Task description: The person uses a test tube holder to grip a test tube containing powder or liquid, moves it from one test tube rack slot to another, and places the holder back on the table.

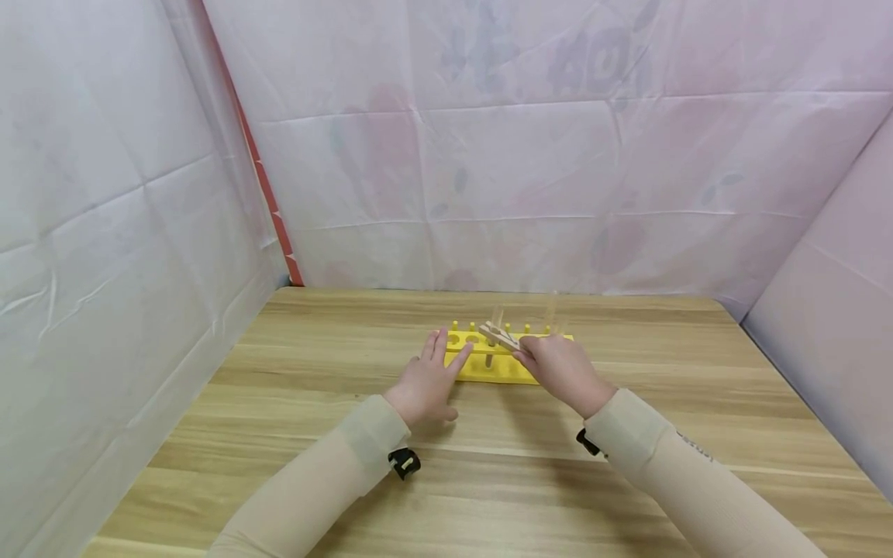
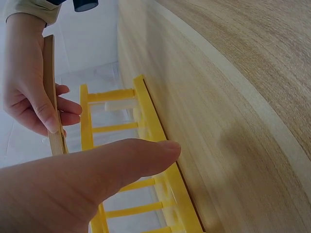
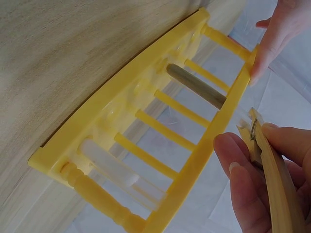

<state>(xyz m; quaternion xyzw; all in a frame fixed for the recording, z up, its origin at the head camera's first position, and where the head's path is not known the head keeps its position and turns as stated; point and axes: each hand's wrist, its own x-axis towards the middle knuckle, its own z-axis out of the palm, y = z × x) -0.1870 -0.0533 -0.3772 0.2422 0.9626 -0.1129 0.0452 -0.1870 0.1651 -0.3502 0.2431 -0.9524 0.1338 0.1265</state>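
A yellow test tube rack [image 1: 498, 374] stands on the wooden table. My right hand [image 1: 561, 372] grips a wooden test tube clamp [image 3: 276, 177]. The clamp's jaws are at the clear upper part of a test tube [image 3: 197, 86] with grey-brown contents, which stands in the rack; how tightly they hold it I cannot tell. Another test tube [image 3: 114, 167], with whitish contents, stands near the rack's right end. My left hand [image 1: 425, 384] rests at the rack's left end, fingers spread and mostly straight. Its thumb [image 2: 141, 158] extends in front of the rack in the left wrist view.
The wooden table [image 1: 314, 372] extends around the rack on both sides and in front. Pale patterned cloth [image 1: 516, 170] hangs behind the table, with more cloth at the left and right. A red strip [image 1: 261, 174] runs down the back left corner.
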